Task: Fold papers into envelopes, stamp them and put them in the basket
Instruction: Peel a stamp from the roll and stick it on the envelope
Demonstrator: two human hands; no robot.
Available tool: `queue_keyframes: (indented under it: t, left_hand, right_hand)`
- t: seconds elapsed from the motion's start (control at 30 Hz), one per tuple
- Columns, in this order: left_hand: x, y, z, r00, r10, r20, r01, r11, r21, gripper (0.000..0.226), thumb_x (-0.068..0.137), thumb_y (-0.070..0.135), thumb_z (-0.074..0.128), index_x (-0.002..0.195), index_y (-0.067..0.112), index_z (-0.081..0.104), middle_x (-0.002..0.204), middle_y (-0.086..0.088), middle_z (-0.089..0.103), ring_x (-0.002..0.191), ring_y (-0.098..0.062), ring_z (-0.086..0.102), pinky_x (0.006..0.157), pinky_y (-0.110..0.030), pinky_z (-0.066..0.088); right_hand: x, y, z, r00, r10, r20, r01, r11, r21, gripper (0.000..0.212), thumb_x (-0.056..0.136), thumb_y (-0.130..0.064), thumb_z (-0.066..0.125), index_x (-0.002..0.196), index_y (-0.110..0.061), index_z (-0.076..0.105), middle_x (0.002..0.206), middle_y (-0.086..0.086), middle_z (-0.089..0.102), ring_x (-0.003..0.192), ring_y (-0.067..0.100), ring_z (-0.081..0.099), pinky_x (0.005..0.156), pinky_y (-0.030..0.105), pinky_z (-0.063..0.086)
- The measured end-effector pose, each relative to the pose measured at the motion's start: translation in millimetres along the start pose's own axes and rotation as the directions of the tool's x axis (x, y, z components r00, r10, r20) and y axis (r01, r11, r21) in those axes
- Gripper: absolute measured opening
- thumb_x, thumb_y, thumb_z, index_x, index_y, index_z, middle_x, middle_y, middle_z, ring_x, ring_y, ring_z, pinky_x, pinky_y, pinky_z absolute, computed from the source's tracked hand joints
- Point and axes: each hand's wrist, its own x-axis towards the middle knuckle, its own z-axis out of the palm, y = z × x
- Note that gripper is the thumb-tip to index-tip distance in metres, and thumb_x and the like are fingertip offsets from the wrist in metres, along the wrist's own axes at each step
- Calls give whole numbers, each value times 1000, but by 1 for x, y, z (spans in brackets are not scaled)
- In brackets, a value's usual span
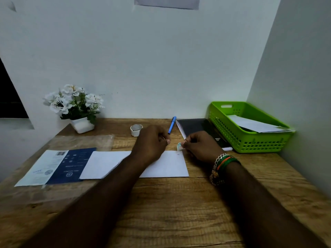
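Observation:
A white folded envelope (pixel 166 167) lies flat on the wooden desk (pixel 170 203), partly under my left forearm. My right hand (pixel 200 147) pinches a small pale stamp (pixel 179 146) just beyond the envelope's far right corner. My left hand (pixel 152 142) hovers beside it with curled fingers; whether it holds anything is hidden. The green basket (pixel 250 140) stands at the back right with a white envelope (pixel 256 125) inside.
A blue and white printed packet (pixel 57 167) lies left of the envelope, with clear plastic (pixel 80 140) behind it. A small white cup (pixel 136 130), a blue pen (pixel 172 124), a black notebook (pixel 200 129) and a white flower pot (pixel 78 110) stand at the back.

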Motion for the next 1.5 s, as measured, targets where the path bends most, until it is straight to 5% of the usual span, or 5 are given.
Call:
queue_keyframes:
  t: [0.17, 0.4, 0.8, 1.13, 1.5]
  left_hand:
    - [-1, -4, 9, 998, -12, 64, 13, 1000, 0, 9, 89, 14, 78, 82, 20, 77, 74, 8, 71, 75, -7, 69, 75, -27, 54]
    - [0, -11, 14, 997, -6, 74, 7, 1000, -9, 3, 88, 19, 81, 88, 16, 82, 77, 13, 68, 75, 0, 62, 66, -18, 42]
    - [4, -17, 21, 992, -18, 127, 23, 999, -41, 17, 87, 35, 82, 80, 19, 83, 79, 6, 77, 79, -8, 69, 78, -33, 56]
    - [1, -10, 28, 994, -44, 103, 34, 995, 99, 5, 90, 27, 79, 90, 22, 80, 87, 8, 72, 80, -7, 63, 63, -22, 44]
    - [-1, -9, 28, 996, -15, 90, 3, 992, 125, 2, 87, 20, 80, 86, 21, 80, 83, 6, 73, 79, -8, 66, 72, -26, 56]
  right_hand:
    - [-2, -3, 6, 1000, -15, 11, 15, 999, -48, 24, 90, -22, 73, 70, -8, 72, 56, -6, 61, 50, 3, 51, 55, 23, 38]
    - [-4, -5, 7, 999, -39, -4, 38, 985, -171, 22, 88, -23, 73, 77, -5, 74, 67, 0, 67, 57, 3, 56, 52, 19, 37]
    - [-5, -6, 8, 999, 31, 17, -30, 999, -15, 33, 87, -32, 78, 75, -1, 74, 59, 3, 63, 52, 10, 54, 57, 26, 44]
    - [-6, -8, 9, 999, 39, -8, -40, 992, -119, 21, 85, -25, 79, 73, -8, 75, 67, 3, 72, 56, 9, 60, 60, 25, 50]
    - [-10, -12, 8, 1000, 21, -7, -22, 989, -143, 15, 82, -24, 83, 72, -16, 75, 64, -7, 68, 56, 0, 58, 53, 16, 41]
